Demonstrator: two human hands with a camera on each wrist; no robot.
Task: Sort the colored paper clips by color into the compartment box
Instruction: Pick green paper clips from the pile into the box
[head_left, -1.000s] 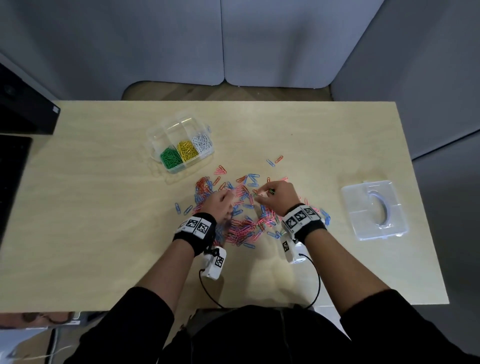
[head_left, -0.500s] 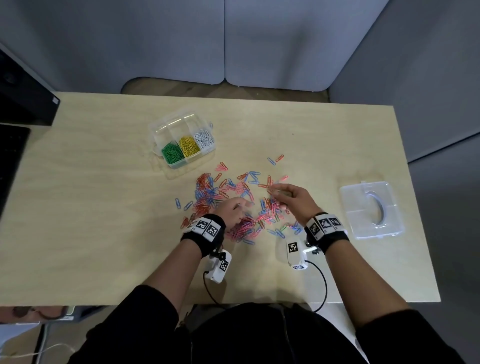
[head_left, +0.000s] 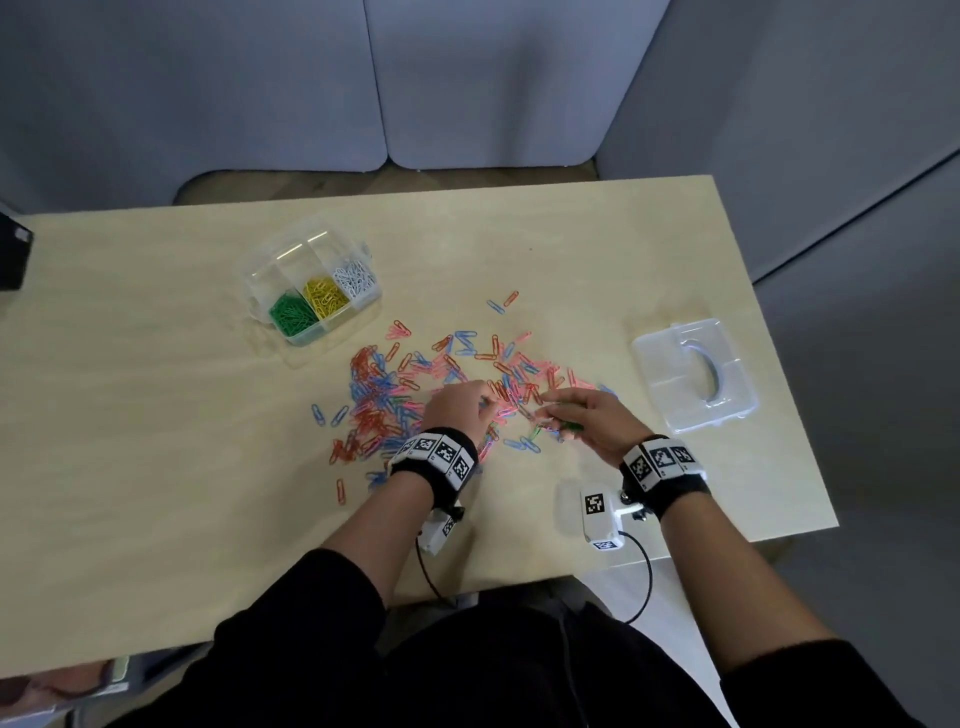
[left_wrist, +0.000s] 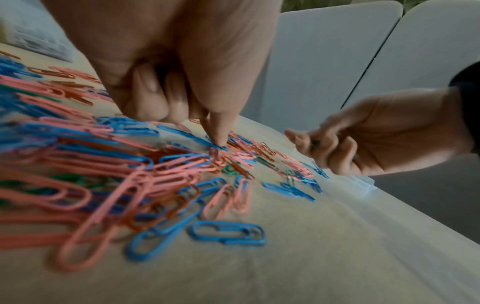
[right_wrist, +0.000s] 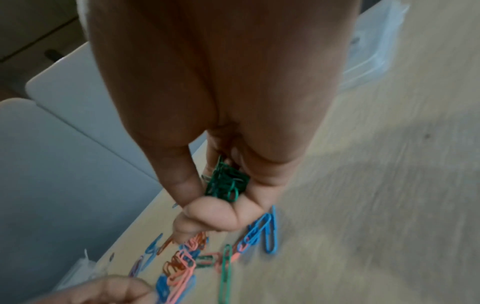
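My right grip (right_wrist: 221, 205) curls round green clips (right_wrist: 226, 185); left grip (left_wrist: 221, 137), fingers curled, presses the pile (head_left: 415, 384). Light, slippery wire; pinch the loop ends.

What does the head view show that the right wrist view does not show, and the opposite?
Only the head view shows the clear plastic compartment box with its green, yellow and white paper clips, far-left of the loose pile. Only the right wrist view shows the bunch of green paper clips that the right hand holds in its curled fingers. Both show the wooden table, loose blue, pink and orange clips, and the clear lid.
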